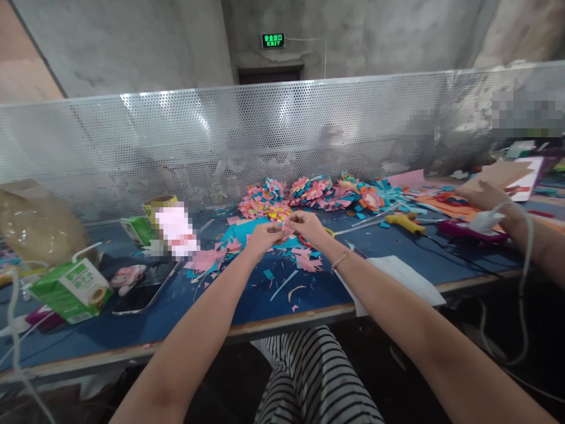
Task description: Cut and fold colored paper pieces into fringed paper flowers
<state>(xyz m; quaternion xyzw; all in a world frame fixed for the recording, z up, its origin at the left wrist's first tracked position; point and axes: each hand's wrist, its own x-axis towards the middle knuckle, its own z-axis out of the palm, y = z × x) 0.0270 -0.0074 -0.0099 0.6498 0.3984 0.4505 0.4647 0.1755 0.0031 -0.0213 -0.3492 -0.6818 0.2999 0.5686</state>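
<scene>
Over the middle of the blue table, my left hand (266, 235) and my right hand (306, 227) meet, fingertips pinched on a small piece of pink paper (287, 228). Most of that piece is hidden by the fingers. Beneath them lies a sheet of teal paper (241, 231). Cut pink paper pieces (207, 259) lie to the left of my hands, and more pink pieces (308, 259) lie just below them. Scissors with a yellow handle (329, 232) are partly hidden behind my right hand. Paper flowers (265, 200) in pink, teal and yellow are heaped behind.
A yellow glue gun (405, 223) with a black cord rests at right, near white paper (395, 277) overhanging the edge. At left are a green drink carton (73, 288), a tablet (148, 285) and a plastic bag (42, 227). Another person's hand (489, 200) holds cardboard. A perforated metal screen (176, 141) stands behind.
</scene>
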